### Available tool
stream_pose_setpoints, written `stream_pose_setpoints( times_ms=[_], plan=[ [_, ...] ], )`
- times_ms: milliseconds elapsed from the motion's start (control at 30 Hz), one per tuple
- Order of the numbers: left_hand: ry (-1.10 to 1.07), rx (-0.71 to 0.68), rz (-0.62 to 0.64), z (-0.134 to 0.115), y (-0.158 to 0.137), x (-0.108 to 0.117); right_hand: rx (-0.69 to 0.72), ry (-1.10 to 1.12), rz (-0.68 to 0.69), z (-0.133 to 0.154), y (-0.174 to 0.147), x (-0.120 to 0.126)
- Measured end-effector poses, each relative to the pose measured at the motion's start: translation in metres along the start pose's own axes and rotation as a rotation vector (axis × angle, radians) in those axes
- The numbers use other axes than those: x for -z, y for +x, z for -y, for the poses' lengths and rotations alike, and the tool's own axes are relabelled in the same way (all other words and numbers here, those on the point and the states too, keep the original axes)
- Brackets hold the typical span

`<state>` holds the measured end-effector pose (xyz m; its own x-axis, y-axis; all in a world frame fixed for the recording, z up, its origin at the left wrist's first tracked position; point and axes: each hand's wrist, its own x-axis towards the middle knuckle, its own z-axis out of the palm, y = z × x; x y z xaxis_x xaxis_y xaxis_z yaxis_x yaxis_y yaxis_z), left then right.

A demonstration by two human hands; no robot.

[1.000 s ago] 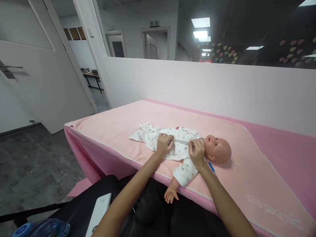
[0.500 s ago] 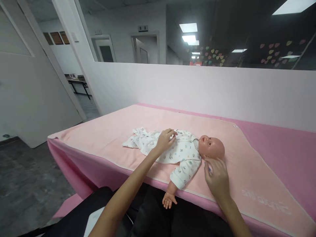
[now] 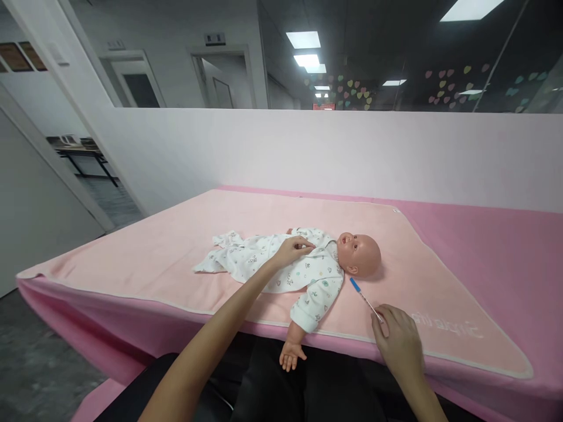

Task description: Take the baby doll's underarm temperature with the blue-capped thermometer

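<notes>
A baby doll lies on its back on the peach blanket, its head to the right. It wears a white patterned top, and one bare hand hangs over the near edge. My left hand is at the chest, fingers bent and closed on the front of the top; the fingertips are partly hidden. Between the fingertips of my right hand is a thin thermometer with a blue end, which points up-left toward the doll's neck, apart from it.
The peach blanket covers much of a table with a pink cloth. A white wall with a window above stands behind the table. On the left is a doorway with a small desk beyond.
My right hand has drawn back from the doll's head toward the near edge, bringing the thermometer into full view. My left hand stays at the chest. The view has shifted to the right.
</notes>
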<state>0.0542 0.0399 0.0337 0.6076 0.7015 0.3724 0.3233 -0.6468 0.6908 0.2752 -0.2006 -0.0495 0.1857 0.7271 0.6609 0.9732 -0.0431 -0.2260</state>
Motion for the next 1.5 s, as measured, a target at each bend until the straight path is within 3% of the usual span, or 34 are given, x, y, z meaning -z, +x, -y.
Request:
stream_pose_setpoints(
  times_ms=[167,333,500,667,833,1000,1133,1300,1500],
  plan=[
    [0.118,-0.036,0.032,-0.004,-0.003,0.001,-0.021,0.009,-0.016,0.001,-0.001,-0.002],
    [0.541,-0.143,0.007,-0.017,-0.006,-0.007,-0.009,0.007,-0.038,0.0,-0.001,-0.004],
    [0.632,0.32,0.189,-0.032,0.02,0.004,0.036,0.004,-0.036,-0.001,-0.002,-0.005],
    [0.621,0.384,0.321,-0.041,0.06,0.036,0.057,-0.099,0.013,-0.006,0.004,-0.004],
    [0.837,0.241,0.25,-0.06,0.075,0.043,0.069,-0.284,0.162,-0.009,0.022,0.011],
    [1.23,-0.246,0.304,-0.066,0.077,0.033,0.096,-0.189,0.143,0.004,0.054,0.046],
    [1.32,-0.425,0.275,-0.06,0.078,0.034,0.105,-0.12,0.081,0.028,0.1,0.057],
    [1.362,-0.458,0.231,-0.057,0.076,0.039,0.178,-0.184,0.194,0.062,0.162,0.031],
    [1.345,-0.504,0.231,-0.056,0.07,0.04,0.194,-0.304,0.33,0.09,0.203,-0.013]
  ],
)
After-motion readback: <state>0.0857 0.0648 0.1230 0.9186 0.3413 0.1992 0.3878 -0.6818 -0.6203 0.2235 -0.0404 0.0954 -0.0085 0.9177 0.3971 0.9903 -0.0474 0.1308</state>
